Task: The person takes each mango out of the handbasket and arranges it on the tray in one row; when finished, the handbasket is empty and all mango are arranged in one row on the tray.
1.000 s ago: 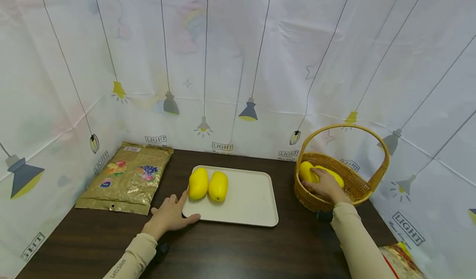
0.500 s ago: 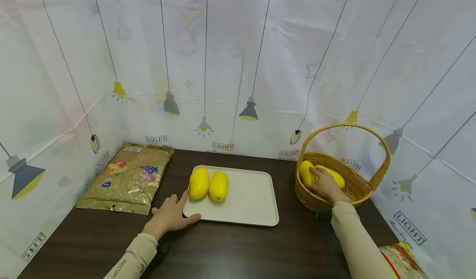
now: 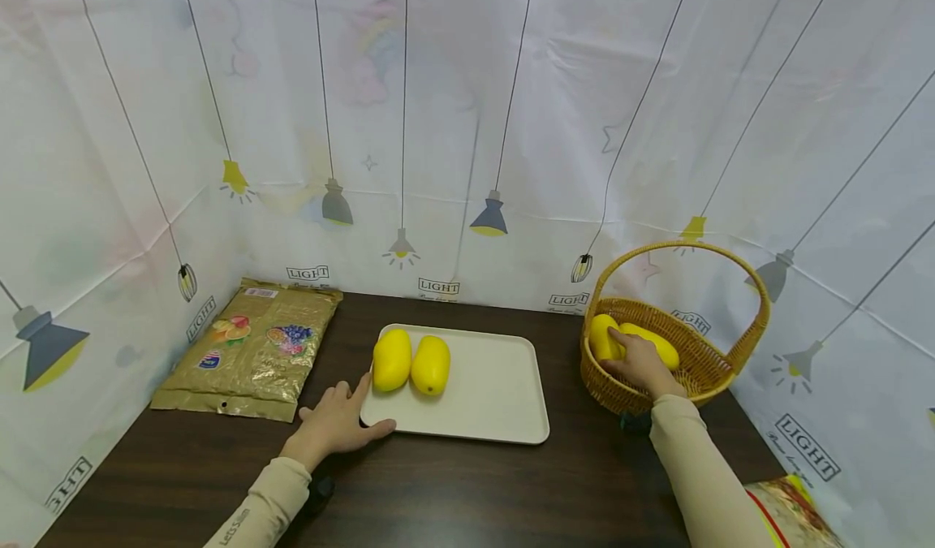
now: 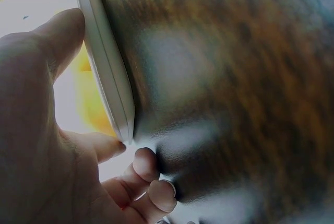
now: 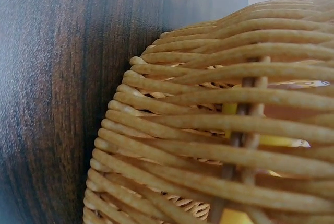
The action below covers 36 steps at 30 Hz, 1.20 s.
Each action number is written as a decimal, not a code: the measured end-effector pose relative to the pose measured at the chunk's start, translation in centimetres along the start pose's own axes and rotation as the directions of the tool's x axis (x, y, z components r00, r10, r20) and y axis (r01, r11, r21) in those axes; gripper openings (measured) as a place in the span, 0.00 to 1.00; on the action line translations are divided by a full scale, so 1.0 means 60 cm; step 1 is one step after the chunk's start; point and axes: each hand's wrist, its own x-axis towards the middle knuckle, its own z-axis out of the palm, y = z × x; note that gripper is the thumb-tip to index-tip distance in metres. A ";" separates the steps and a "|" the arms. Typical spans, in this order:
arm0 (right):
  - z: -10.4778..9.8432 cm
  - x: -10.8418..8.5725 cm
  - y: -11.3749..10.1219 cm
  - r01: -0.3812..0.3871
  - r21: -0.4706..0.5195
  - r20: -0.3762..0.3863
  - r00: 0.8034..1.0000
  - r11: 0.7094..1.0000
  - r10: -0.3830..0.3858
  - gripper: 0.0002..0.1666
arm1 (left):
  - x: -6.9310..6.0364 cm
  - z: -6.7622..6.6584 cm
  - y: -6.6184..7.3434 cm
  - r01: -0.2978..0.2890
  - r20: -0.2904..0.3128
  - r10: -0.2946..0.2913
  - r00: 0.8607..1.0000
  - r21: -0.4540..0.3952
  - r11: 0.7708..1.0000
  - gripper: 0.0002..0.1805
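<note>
mangoes [image 3: 392, 360] lie as a pair at ten o'clock on our tray [image 3: 489, 394], side by side and near its edge. two more are in the basket [image 3: 701, 373], which stands at three o'clock from the tray: a held mango [image 3: 602, 329] at the basket's nine o'clock, and a spare mango [image 3: 661, 349] just beside it.

our right grip [image 3: 639, 363] reaches in over the basket's seven o'clock rim, thumb and finger bent about the first of these; its other fingers are hidden, and the right wrist view gives us little but wicker. our left grip [image 3: 334, 423] is spread wide, thumb and forefinger touching the tray at its eight o'clock corner, seemingly to steady it.

we judge the work part-way along: the fruit is split evenly, two and two. the tray pair looks settled, while the basket pair has one piece in hand and one without. whether the held one is being lifted or set down, we cannot tell. on the worktop [image 3: 467, 499], a gold bag [image 3: 256, 349] lies at nine o'clock from the tray, apart from the work.
</note>
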 end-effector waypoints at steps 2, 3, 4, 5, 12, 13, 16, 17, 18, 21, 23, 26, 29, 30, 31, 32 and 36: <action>-0.001 -0.001 0.001 -0.006 -0.001 0.008 1.000 1.000 0.006 0.43 | -0.001 0.000 0.001 0.001 0.003 -0.001 1.000 0.000 1.000 0.57; -0.001 -0.002 0.002 -0.011 -0.001 0.013 1.000 1.000 0.011 0.43 | -0.001 0.000 0.002 0.000 0.004 0.000 1.000 0.000 1.000 0.57; -0.001 -0.002 0.003 -0.013 -0.006 0.016 1.000 1.000 0.014 0.43 | -0.001 0.000 0.002 -0.001 0.005 0.001 1.000 0.000 1.000 0.57; -0.001 -0.003 0.004 -0.020 -0.003 0.020 1.000 1.000 0.020 0.43 | -0.001 0.000 0.003 -0.002 0.005 0.002 1.000 0.001 1.000 0.57; -0.002 -0.006 0.005 -0.023 -0.013 0.030 0.999 1.000 0.023 0.43 | -0.002 0.001 0.004 -0.007 0.011 0.007 1.000 -0.009 1.000 0.57; -0.003 -0.006 0.005 -0.018 -0.017 0.025 1.000 1.000 0.019 0.43 | -0.003 0.001 0.004 -0.007 0.013 0.007 1.000 -0.011 1.000 0.57; -0.004 -0.009 0.007 -0.010 -0.025 0.018 1.000 1.000 0.011 0.43 | -0.004 0.001 0.004 -0.006 0.017 0.006 1.000 -0.015 1.000 0.57; -0.005 -0.010 0.007 -0.011 -0.027 0.019 1.000 1.000 0.012 0.43 | -0.005 0.001 0.004 -0.006 0.018 0.006 1.000 -0.013 1.000 0.57; -0.005 -0.011 0.007 -0.011 -0.029 0.019 1.000 1.000 0.011 0.43 | -0.005 0.000 0.004 -0.007 0.019 0.007 1.000 -0.012 1.000 0.57; -0.010 -0.016 0.005 -0.015 -0.026 0.015 1.000 1.000 0.015 0.43 | -0.006 0.000 0.005 -0.008 0.021 0.008 1.000 -0.010 1.000 0.58; -0.015 -0.020 0.002 -0.020 -0.015 0.013 1.000 1.000 0.020 0.44 | -0.006 -0.001 0.006 -0.009 0.021 0.009 1.000 -0.009 1.000 0.58; -0.024 -0.026 -0.004 -0.024 0.001 0.006 1.000 1.000 0.024 0.44 | -0.006 -0.003 0.006 -0.010 0.021 0.011 1.000 -0.014 1.000 0.58; -0.032 -0.033 -0.008 -0.022 0.003 0.004 1.000 1.000 0.022 0.44 | -0.007 -0.004 0.005 -0.010 0.021 0.011 1.000 -0.021 1.000 0.57; -0.035 -0.035 -0.009 -0.025 0.005 0.002 1.000 1.000 0.025 0.44 | -0.007 -0.005 0.005 -0.012 0.021 0.013 1.000 -0.024 1.000 0.58; -0.037 -0.037 -0.010 -0.031 0.009 0.000 1.000 0.999 0.031 0.44 | -0.006 -0.005 0.005 -0.013 0.023 0.013 1.000 -0.025 1.000 0.58; -0.040 -0.040 -0.011 -0.035 0.013 -0.003 0.999 0.999 0.035 0.44 | -0.006 -0.006 0.005 -0.012 0.024 0.012 1.000 -0.025 1.000 0.57; -0.049 -0.052 -0.014 -0.043 0.028 -0.035 0.998 0.999 0.044 0.44 | -0.005 -0.006 0.004 -0.013 0.025 0.014 1.000 -0.021 1.000 0.57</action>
